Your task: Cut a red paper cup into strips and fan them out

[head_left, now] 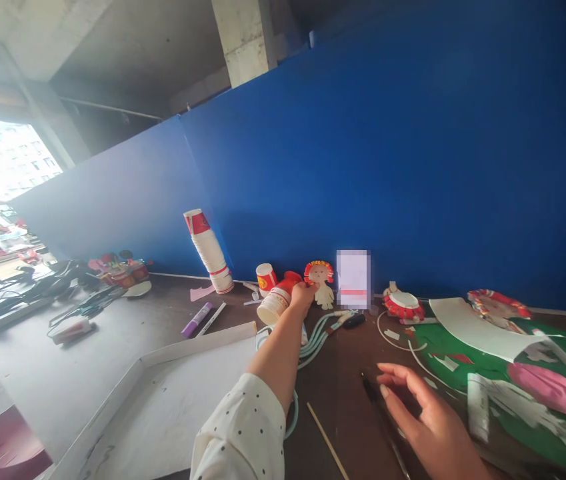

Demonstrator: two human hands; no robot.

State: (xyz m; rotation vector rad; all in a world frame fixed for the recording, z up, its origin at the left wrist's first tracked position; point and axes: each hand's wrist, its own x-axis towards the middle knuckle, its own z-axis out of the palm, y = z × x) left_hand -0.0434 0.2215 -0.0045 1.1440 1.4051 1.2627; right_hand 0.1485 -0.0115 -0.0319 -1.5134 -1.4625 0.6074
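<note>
My left hand (pixel 303 299) reaches forward to the foot of the blue wall, its fingers closed at the neck of a paper doll (pixel 324 295). The doll is a cream cutout with a red and yellow fringe round its head, and it stands upright. Just left of that hand, a paper cup (pixel 273 305) lies on its side, and a red and white paper cup (pixel 265 279) stands behind it. My right hand (pixel 420 413) hovers low over the table with thumb and fingers apart, holding nothing. Beside its fingertips lies a dark, thin pen (pixel 384 423).
A tall stack of paper cups (pixel 209 252) leans by the wall. In front are a shallow white box lid (pixel 187 393), a purple glue stick (pixel 197 320) and a wooden stick (pixel 327 440). Pale cables (pixel 315 340) cross the middle. Paper scraps cover a green sheet (pixel 563 440) at right.
</note>
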